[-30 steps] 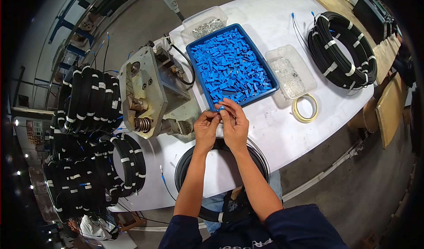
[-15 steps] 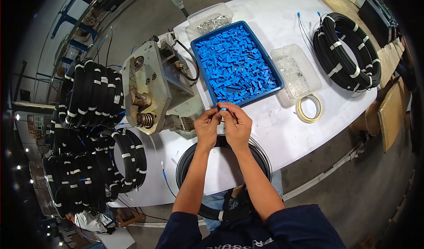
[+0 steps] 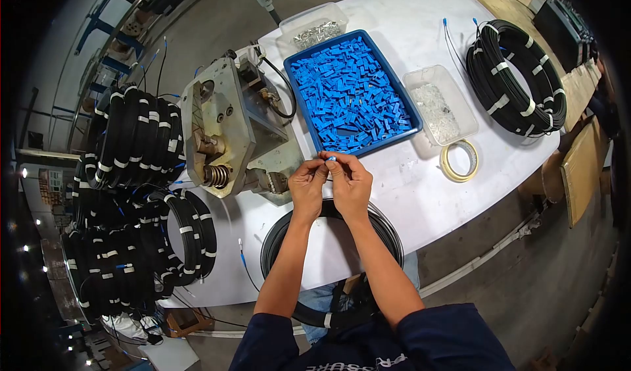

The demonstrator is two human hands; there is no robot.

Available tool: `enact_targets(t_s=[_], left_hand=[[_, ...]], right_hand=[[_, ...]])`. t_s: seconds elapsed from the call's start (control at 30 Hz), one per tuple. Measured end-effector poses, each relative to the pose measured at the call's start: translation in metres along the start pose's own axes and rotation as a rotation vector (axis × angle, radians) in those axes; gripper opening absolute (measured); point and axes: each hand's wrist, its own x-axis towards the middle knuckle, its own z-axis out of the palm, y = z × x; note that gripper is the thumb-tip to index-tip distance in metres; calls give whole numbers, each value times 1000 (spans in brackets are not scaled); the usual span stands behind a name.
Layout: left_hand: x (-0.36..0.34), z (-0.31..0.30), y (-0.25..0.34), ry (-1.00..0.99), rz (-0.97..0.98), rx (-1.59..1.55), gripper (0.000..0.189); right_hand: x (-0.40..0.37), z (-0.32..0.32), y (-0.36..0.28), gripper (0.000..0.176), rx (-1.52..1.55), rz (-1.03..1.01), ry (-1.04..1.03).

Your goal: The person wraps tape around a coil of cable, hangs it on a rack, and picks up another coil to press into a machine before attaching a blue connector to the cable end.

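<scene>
Both hands meet just below the near edge of a blue tray (image 3: 415, 129) full of small blue connector parts (image 3: 351, 95). My left hand (image 3: 307, 188) is closed, its fingertips pinched against those of my right hand (image 3: 351, 185). Between the fingertips a small blue connector piece (image 3: 331, 160) shows, gripped by my right hand; whether the left fingers hold something is hidden. Under my forearms lies a black cable coil (image 3: 388, 233) at the table's front edge. From its left side runs a thin cable with a blue and white tip (image 3: 242, 252).
A metal press (image 3: 227, 124) stands left of the tray, with stacked black coils (image 3: 138, 137) beyond it. Clear bins of metal parts (image 3: 315, 30) and transparent parts (image 3: 437, 111) flank the tray. Yellow tape roll (image 3: 459, 161) and another black coil (image 3: 486, 98) sit right.
Both hands stay pinched together at nearly the same spot, shifted very slightly. The view has moved a little.
</scene>
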Motion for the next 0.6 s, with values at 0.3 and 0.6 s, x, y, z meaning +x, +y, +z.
enact_targets(t_s=[0.3,0.6], left_hand=[[0,-4,-5,10,14,20,12],[3,-9,-4,-8,-77,-51,10]], right_hand=[[0,1,1,15,-175,-58,7],[-1,6,-1,20,46,11,-2]])
